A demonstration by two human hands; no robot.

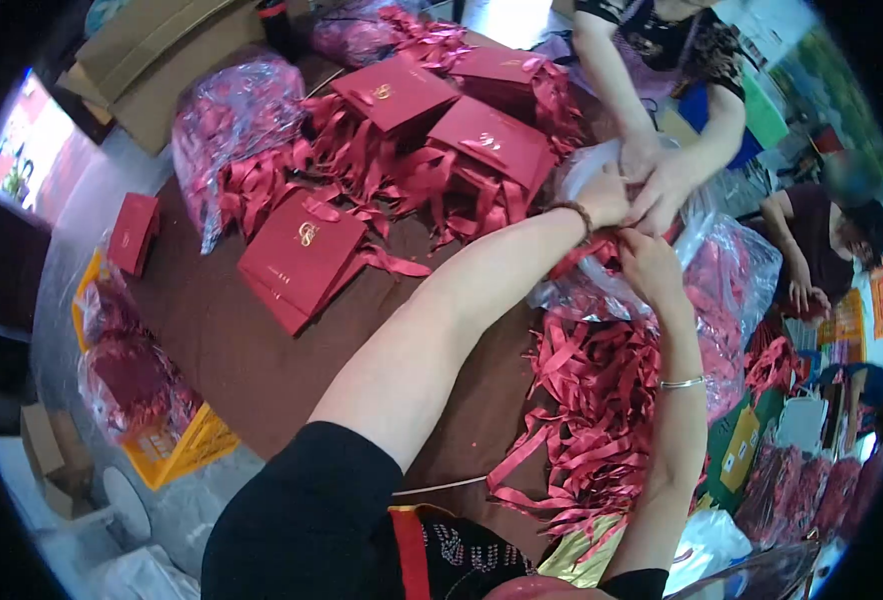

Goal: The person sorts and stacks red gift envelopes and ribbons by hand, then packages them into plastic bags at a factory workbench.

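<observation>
A clear plastic bag [617,292] filled with red ribboned pieces lies at the right side of the brown-covered table. My left hand [607,198], with a beaded bracelet at the wrist, has its fingers closed at the bag's gathered opening. Lower and to the right, my right hand [652,265] has its fingers bent and pinched on the bag's edge. Its fingertips are partly hidden. Another person's hands [657,185] reach in from across the table and meet mine at the opening. Below the bag spreads a heap of red ribbons [597,420].
Red gift bags with gold print [302,255] stand and lie across the brown tablecloth [232,350]. A plastic-wrapped bundle [237,120] is at the back left. A yellow crate [177,450] holds more packed bags beside the table. A cardboard box [152,60] stands behind. Other people are at right.
</observation>
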